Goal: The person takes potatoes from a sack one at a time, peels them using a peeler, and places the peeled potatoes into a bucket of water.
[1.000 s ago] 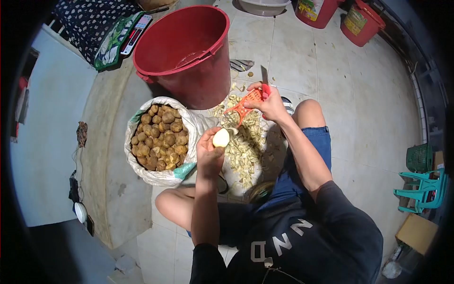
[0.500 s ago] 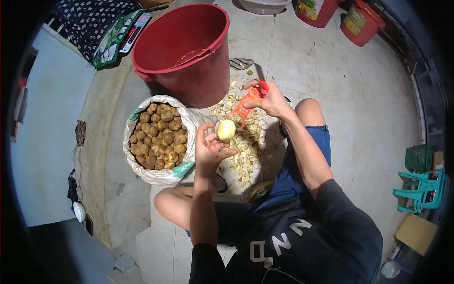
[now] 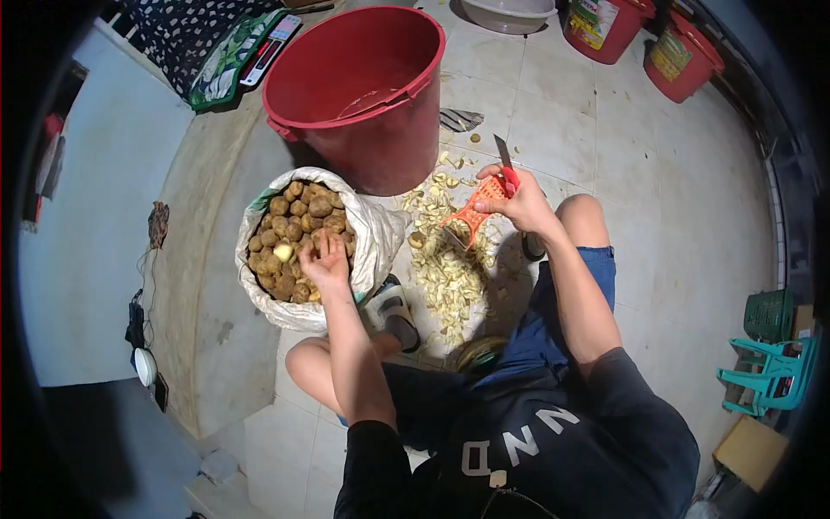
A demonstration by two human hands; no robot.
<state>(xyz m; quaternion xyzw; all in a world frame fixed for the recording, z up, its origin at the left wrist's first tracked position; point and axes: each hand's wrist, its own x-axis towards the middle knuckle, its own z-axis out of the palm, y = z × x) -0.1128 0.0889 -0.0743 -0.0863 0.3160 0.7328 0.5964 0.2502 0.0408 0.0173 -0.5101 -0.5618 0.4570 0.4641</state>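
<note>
My left hand [image 3: 326, 263], palm up with its fingers apart, is over the white sack [image 3: 380, 242] full of unpeeled brown potatoes [image 3: 279, 206]. A pale peeled potato [image 3: 283, 252] lies on the brown ones, left of my fingers, not touching them. My right hand [image 3: 520, 201] is closed around an orange peeler [image 3: 471, 216] and a knife with a red handle [image 3: 510, 179], its dark blade pointing up and away. Below the peeler, a heap of peelings [image 3: 450, 281] covers the floor.
A large red tub [image 3: 380, 143] stands behind the sack. Farther back are a pale basin [image 3: 510, 17] and two red buckets [image 3: 601, 30] [image 3: 679, 65]. A scale [image 3: 271, 50] is at the upper left, a teal stool [image 3: 765, 376] at the right. A sandalled foot [image 3: 399, 320] is beside the sack.
My left hand has moved left to the sack and let go of the peeled potato, which now lies among the brown ones. The whole view has shifted slightly.
</note>
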